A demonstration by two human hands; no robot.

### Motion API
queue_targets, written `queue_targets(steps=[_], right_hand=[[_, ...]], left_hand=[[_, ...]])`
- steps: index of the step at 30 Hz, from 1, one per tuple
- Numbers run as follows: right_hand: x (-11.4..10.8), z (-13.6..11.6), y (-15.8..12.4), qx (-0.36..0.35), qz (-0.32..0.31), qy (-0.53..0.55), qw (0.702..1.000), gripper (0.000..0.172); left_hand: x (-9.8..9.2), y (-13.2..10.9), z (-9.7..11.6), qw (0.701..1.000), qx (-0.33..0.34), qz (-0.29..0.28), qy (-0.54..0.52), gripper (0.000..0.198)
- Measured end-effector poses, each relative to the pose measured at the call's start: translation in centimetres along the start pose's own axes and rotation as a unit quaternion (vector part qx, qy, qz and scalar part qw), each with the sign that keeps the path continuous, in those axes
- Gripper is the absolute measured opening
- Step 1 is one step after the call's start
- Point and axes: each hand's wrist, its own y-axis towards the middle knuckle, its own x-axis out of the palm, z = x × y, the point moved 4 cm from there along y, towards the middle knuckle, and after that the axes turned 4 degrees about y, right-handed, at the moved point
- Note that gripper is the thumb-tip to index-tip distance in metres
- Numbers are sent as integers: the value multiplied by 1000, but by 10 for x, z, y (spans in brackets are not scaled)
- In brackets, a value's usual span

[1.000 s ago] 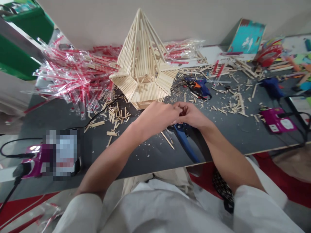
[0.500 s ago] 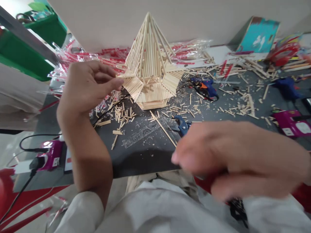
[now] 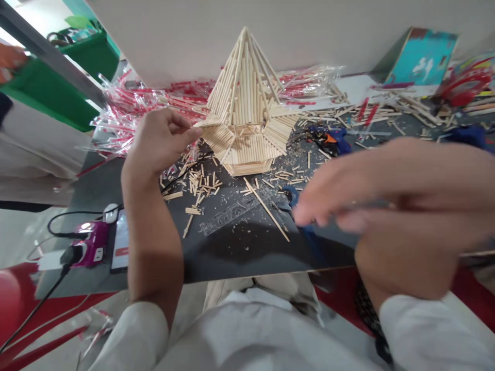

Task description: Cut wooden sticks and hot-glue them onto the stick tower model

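Note:
A model house of thin wooden sticks [image 3: 247,147] stands on the dark table, with a tall pointed roof and flared lower panels. At the tip of its left panel, my left hand [image 3: 157,139] has thumb and fingers pinched together on the edge. Smeared by motion, my right hand [image 3: 386,190] hovers over the right front of the table; whether it holds anything I cannot make out. Partly behind its fingertips lies a blue-handled cutting tool [image 3: 292,196]. A single long stick [image 3: 266,210] and a clear plastic ruler [image 3: 228,215] lie in front of the model.
Cut stick pieces [image 3: 201,185] litter the table. Red-marked plastic wrappers [image 3: 127,113] are heaped behind to the left. A blue glue gun [image 3: 338,140] lies to the right. A purple power adapter [image 3: 91,242] with cables and a phone [image 3: 120,242] sit at the left front.
My right hand has moved up and away from my body, now covering more of the cutting tool. My left hand keeps its pinch on the panel; the whole view has shifted slightly.

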Motion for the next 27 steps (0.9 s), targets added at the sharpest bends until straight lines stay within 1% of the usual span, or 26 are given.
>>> queue_targets(steps=[1, 2, 4, 5, 6, 7, 8, 10, 11, 12, 13, 16, 19, 20, 22, 24, 26, 27], right_hand=[[-7, 8, 9, 6, -50, -95, 994, 13], [-21, 20, 19, 32, -1, -154, 988, 11], [-47, 51, 36, 87, 142, -215, 962, 12], [-56, 69, 42, 123, 209, -203, 949, 14], [-62, 89, 47, 159, 267, -157, 937, 20], [-63, 109, 53, 183, 287, -105, 934, 28], [-61, 126, 59, 205, 292, -39, 933, 29], [-53, 149, 70, 213, 273, 66, 936, 15], [-49, 154, 74, 204, 264, 98, 938, 8], [-46, 156, 77, 194, 258, 117, 939, 7], [-44, 155, 79, 185, 258, 125, 940, 10], [-49, 145, 75, 185, 281, 128, 933, 13], [-63, 136, 61, 201, 287, 121, 929, 14], [-69, 135, 56, 213, 272, 109, 932, 13], [-79, 135, 45, 243, 214, 71, 943, 12], [-87, 137, 37, 266, 150, 34, 952, 20], [-93, 136, 30, 275, 129, 9, 953, 25], [-95, 134, 28, 276, 134, 0, 952, 26]], left_hand=[[0, 0, 1, 1000, -2, -2, -4, 45], [1, 0, 2, 1000, -6, -5, -9, 43], [1, 0, 5, 1000, -20, -8, -15, 37], [1, 0, 7, 999, -27, -11, -18, 33], [1, 0, 9, 999, -32, -13, -23, 29], [2, 0, 12, 999, -36, -15, -32, 25], [2, 0, 15, 998, -38, -17, -43, 22], [2, -1, 20, 997, -40, -24, -69, 18], [3, -1, 22, 996, -39, -24, -80, 17], [3, -1, 23, 995, -38, -27, -93, 16], [4, -2, 23, 993, -35, -29, -105, 17], [6, -1, 22, 989, -19, -37, -141, 20], [12, 0, 22, 983, -4, -57, -173, 26], [14, 0, 22, 981, 1, -63, -185, 27], [17, 1, 23, 976, 13, -68, -205, 29], [19, 1, 25, 976, 27, -70, -204, 33], [20, 1, 26, 979, 35, -74, -188, 37], [21, 1, 26, 980, 36, -78, -178, 39]])
